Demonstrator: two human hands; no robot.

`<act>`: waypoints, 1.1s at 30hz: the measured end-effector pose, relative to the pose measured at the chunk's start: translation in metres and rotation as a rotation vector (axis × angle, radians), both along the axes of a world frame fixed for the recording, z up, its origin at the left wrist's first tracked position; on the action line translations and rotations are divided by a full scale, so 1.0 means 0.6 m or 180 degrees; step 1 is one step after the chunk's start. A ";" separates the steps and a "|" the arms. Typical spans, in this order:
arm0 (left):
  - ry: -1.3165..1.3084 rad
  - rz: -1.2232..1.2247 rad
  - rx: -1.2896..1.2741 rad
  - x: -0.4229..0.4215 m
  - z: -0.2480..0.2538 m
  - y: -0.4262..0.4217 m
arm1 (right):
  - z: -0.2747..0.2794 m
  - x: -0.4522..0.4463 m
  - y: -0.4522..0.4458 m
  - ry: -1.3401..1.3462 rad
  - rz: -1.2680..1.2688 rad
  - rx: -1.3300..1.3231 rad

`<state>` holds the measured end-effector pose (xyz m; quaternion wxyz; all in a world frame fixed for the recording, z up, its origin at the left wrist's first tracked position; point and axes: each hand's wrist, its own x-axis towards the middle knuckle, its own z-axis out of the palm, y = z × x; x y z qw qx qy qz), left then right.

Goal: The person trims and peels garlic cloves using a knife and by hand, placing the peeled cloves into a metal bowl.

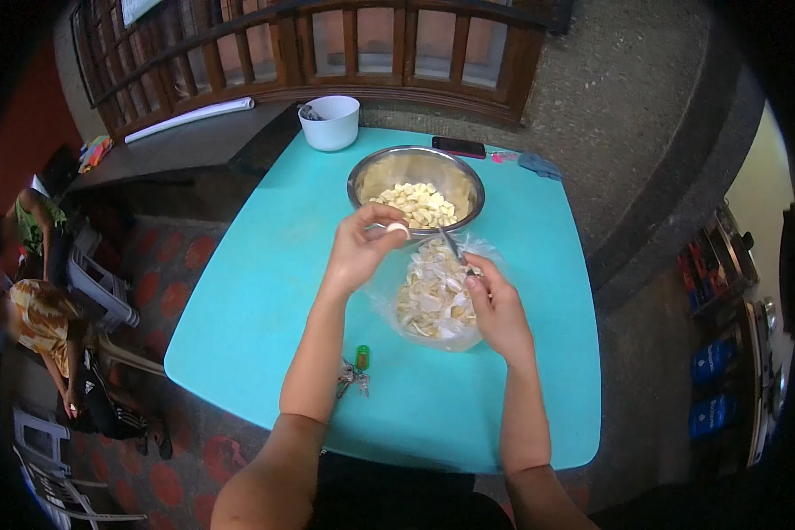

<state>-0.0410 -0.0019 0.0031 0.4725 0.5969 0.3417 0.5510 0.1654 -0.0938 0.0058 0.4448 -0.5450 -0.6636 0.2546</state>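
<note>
My left hand [360, 246] pinches a pale garlic clove [398, 230] between thumb and fingers, just over the near rim of a metal bowl [473, 184]. Inside that bowl lie many peeled garlic cloves [420, 203]. A small knife [451, 243] is in my right hand [501, 309], its blade pointing up and toward the bowl. Below both hands sits a clear plastic bag [382, 299], open at the top. Papery garlic skins [433, 296] fill it. The knife's handle is mostly covered by my fingers.
All this stands on a turquoise table [247, 274]. A white tub [331, 128], a dark phone [458, 147] and a blue-grey cloth [540, 165] lie along its far side. Keys [352, 378] with a green tag rest near my left forearm. Two people sit at left.
</note>
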 end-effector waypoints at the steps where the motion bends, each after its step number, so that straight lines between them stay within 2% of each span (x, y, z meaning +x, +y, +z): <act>1: 0.0227 0.0252 0.0113 -0.005 -0.004 0.006 | -0.005 0.001 0.000 -0.0380 -0.0068 0.0068; 3: 0.0599 0.0523 0.0162 -0.007 -0.006 0.013 | -0.015 -0.001 -0.001 -0.1117 -0.0186 0.0211; 6: 0.1106 0.0935 0.0612 0.000 0.000 0.060 | 0.002 -0.011 -0.008 -0.1378 -0.0413 -0.0241; 7: 0.1267 0.1065 0.0809 0.006 0.008 0.076 | 0.000 -0.009 -0.009 -0.1262 -0.0362 -0.0070; 9: 0.1501 0.1017 0.0872 0.013 0.033 0.101 | -0.004 -0.004 -0.009 -0.1039 -0.0260 0.0280; 13: 0.1661 0.1032 0.1195 0.025 0.071 0.076 | 0.008 0.005 -0.013 -0.1139 -0.0192 -0.0141; 16: 0.2338 0.0679 0.0972 0.025 0.075 0.017 | -0.002 0.010 -0.005 -0.1264 -0.0272 -0.0157; 21: 0.3875 -0.1055 0.0940 0.044 0.006 -0.013 | 0.009 0.006 -0.012 -0.1292 -0.0388 -0.0260; 23: 0.4844 -0.0844 0.0887 0.069 -0.050 -0.012 | 0.003 0.013 -0.010 -0.1178 -0.0254 -0.0174; 26: 0.5367 -0.0558 0.0992 0.094 -0.095 -0.017 | 0.012 0.014 -0.016 -0.1010 -0.0164 -0.0209; 33: 0.4993 -0.1132 0.0882 0.096 -0.092 -0.013 | 0.018 0.020 -0.017 -0.0882 -0.0211 -0.0071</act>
